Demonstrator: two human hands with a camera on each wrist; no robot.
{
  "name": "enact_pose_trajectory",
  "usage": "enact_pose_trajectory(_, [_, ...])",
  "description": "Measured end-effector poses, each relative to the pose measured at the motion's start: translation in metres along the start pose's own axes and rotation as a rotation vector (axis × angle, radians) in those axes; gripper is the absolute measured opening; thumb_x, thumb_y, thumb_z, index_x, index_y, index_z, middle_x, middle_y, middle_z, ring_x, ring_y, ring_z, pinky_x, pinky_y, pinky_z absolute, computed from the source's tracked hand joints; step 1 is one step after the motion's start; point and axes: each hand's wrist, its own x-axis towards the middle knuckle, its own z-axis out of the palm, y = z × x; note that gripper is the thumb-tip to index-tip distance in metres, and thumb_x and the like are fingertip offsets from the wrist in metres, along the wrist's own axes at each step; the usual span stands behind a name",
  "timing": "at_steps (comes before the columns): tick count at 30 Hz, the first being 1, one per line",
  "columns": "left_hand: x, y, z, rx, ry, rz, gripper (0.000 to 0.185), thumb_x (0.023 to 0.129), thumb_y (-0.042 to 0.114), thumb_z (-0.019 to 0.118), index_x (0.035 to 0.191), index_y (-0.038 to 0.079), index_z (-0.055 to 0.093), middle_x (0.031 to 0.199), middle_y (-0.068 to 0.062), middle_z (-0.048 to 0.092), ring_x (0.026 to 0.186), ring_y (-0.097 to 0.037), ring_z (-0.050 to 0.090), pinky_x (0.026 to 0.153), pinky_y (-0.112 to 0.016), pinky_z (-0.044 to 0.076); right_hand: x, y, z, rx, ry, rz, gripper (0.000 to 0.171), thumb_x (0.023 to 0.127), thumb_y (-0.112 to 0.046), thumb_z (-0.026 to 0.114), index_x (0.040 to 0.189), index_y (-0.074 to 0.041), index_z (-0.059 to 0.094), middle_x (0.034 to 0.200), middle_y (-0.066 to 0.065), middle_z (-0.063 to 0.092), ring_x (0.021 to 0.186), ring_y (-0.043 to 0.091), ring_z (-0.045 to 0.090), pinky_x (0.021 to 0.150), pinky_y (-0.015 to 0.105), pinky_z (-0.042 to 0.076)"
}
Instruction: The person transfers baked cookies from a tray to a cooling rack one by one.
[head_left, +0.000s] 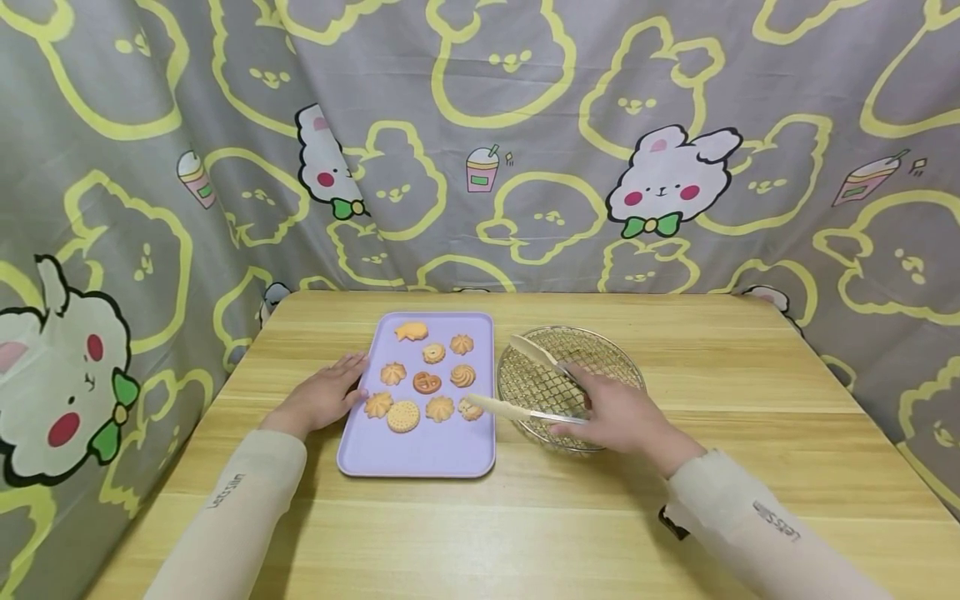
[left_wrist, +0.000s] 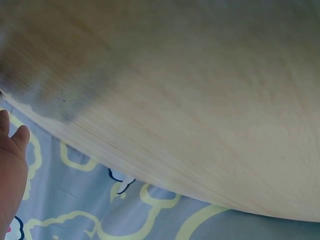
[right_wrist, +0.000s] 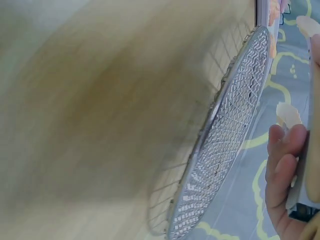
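Observation:
My left hand (head_left: 324, 395) rests at the left edge of a purple tray (head_left: 416, 457), its fingers along the rim. Several cookies lie on the tray, among them a fish-shaped one (head_left: 411, 332), a pretzel-shaped one (head_left: 427, 382) and a round dotted one (head_left: 403, 416). In my right hand (head_left: 626, 418) I hold metal tongs with beige tips (head_left: 501, 407), their arms spread wide. The nearer tip overlaps a cookie (head_left: 472, 411) at the tray's right side; the farther tip hangs over a round wire rack (head_left: 603, 354). The right wrist view shows fingers gripping the tongs (right_wrist: 300, 182).
The rack stands on the wooden table (head_left: 570, 533) just right of the tray, raised on thin wire legs, with my right hand above its near part. A patterned curtain (head_left: 540, 150) hangs behind the table and along its left side.

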Motion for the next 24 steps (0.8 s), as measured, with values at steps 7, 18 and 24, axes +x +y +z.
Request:
enact_pose_trajectory(7, [0.0, 0.0, 0.0, 0.01, 0.004, 0.006, 0.062, 0.101, 0.032, 0.046, 0.148, -0.002, 0.026, 0.154, -0.019, 0.023, 0.141, -0.038, 0.017, 0.111, -0.054, 0.018, 0.004, -0.006, -0.003, -0.052, -0.05, -0.044, 0.107, 0.067, -0.075, 0.065, 0.149, -0.015, 0.033, 0.07, -0.006, 0.047, 0.059, 0.01, 0.043, 0.05, 0.029, 0.039])
enact_pose_trajectory(18, [0.0, -0.001, 0.001, 0.01, 0.004, 0.005, 0.063, 0.101, 0.033, 0.046, 0.148, -0.002, 0.026, 0.154, -0.019, 0.022, 0.141, -0.038, 0.016, 0.112, -0.054, 0.017, 0.01, -0.018, -0.009, -0.127, -0.11, -0.082, 0.098, 0.066, -0.072, 0.068, 0.145, -0.019, 0.043, 0.085, -0.005, 0.061, 0.071, 0.011, 0.054, 0.053, 0.032, 0.045])
enact_pose_trajectory(24, [0.0, -0.002, 0.002, 0.005, -0.004, 0.002, 0.063, 0.101, 0.033, 0.045, 0.149, -0.002, 0.024, 0.154, -0.019, 0.021, 0.141, -0.038, 0.015, 0.112, -0.054, 0.017, 0.014, -0.024, -0.013, -0.155, -0.134, -0.122, 0.089, 0.068, -0.069, 0.068, 0.142, -0.024, 0.047, 0.098, 0.001, 0.068, 0.08, 0.016, 0.062, 0.057, 0.035, 0.049])
